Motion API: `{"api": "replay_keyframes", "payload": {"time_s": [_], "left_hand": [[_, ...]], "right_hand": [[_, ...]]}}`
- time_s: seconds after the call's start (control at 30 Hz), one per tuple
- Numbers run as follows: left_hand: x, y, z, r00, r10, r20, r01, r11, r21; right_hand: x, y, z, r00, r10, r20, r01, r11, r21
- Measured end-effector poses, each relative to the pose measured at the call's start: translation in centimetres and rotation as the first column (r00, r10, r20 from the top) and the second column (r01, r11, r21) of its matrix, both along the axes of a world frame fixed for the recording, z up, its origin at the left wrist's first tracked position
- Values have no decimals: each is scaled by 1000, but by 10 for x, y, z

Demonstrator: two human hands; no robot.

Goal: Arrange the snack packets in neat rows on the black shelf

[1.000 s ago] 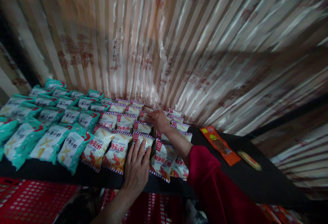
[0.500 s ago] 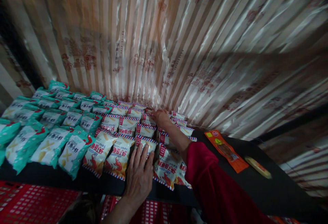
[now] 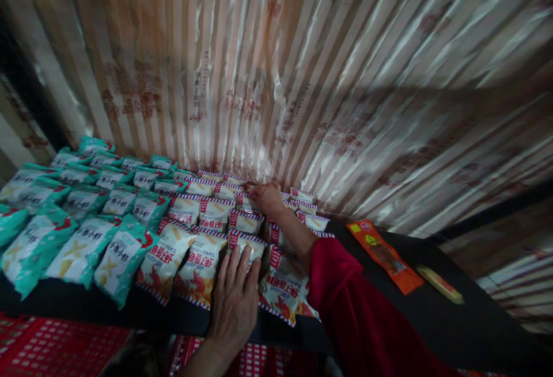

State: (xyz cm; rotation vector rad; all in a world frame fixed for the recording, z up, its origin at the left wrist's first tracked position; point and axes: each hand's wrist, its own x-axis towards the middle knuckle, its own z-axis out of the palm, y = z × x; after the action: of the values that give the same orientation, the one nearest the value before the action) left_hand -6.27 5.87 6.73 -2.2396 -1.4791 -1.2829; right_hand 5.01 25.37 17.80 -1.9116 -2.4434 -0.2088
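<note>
The left hand [image 3: 235, 308] lies flattened, fingers slightly parted, over a white packet [image 3: 246, 239] in the near row; the right hand [image 3: 268, 200] curls among the far white packets [image 3: 215, 210], its grip impossible to tell. Teal packets [image 3: 124, 256] crowd the black shelf's [image 3: 458, 328] left, an orange packet [image 3: 384, 255] its right.

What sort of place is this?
Probably a shop or its stockroom: teal snack packets and white packets sit in rows on a black shelf, with red baskets below.
</note>
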Motion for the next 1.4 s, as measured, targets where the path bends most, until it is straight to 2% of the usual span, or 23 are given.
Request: {"api": "replay_keyframes", "payload": {"time_s": [0.23, 0.5, 0.87, 1.17, 1.4], "left_hand": [[0, 0, -2, 1000, -11, 14, 11, 1000, -5], [0, -1, 0, 999, -17, 29, 17, 1000, -5], [0, 2, 2, 999, -12, 30, 12, 1000, 5], [0, 2, 2, 1000, -11, 22, 11, 1000, -29], [0, 1, 3, 1000, -1, 27, 2, 1000, -24]], "right_hand": [[13, 3, 7, 997, -71, -22, 70, 996, -50], [34, 27, 6, 987, -163, 5, 163, 980, -111], [30, 44, -2, 992, -102, 74, 116, 971, -210], [16, 43, 3, 995, -49, 92, 70, 967, -244], [15, 41, 7, 994, -68, 85, 86, 968, -234]]}}
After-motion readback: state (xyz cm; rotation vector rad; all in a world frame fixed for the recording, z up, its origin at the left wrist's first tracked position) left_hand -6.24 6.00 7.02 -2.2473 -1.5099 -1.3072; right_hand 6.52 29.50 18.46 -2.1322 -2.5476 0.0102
